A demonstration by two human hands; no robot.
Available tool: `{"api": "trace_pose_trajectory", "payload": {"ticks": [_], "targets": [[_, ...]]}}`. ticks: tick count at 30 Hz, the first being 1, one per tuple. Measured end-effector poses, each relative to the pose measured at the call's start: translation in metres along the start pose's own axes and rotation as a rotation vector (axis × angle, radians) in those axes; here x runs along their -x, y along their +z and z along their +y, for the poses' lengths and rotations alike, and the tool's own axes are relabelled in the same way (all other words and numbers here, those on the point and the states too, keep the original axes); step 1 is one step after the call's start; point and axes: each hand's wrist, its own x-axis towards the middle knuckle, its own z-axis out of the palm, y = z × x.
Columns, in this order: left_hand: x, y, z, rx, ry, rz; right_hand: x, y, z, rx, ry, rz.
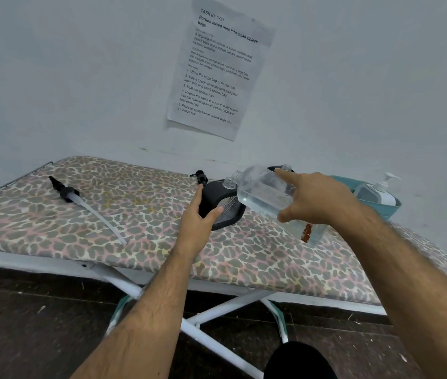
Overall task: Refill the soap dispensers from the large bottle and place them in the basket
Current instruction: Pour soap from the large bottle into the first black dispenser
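Leopard-print ironing board point(53, 214): left hand point(199, 214) grips black dispenser point(223, 206), neck open; right hand point(315, 201) grasps tilted large bottle point(263, 192) just beside it. Pump point(80, 199) lies far left. Basket point(380, 198) right holds one white dispenser point(380, 191). Pouring underway, capping and basketing left.

A plain pale wall point(80, 77) is seen behind an ironing board point(107, 220), which is covered in a leopard-print fabric and carried on crossed white metal legs point(217, 310). A printed paper sheet point(217, 72) is fixed to the wall above the board's far edge. The floor point(39, 324) below is finished in dark tiles marked with pale specks, and the scene is lit evenly and softly.
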Motion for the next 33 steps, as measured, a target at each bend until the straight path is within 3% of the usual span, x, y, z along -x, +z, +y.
{"api": "trace_pose_trajectory", "payload": {"ticks": [33], "targets": [[-0.0024,-0.0003,-0.005,-0.02,-0.008,0.002,0.0016,-0.0027,-0.0047,0.015,0.011,-0.008]]}}
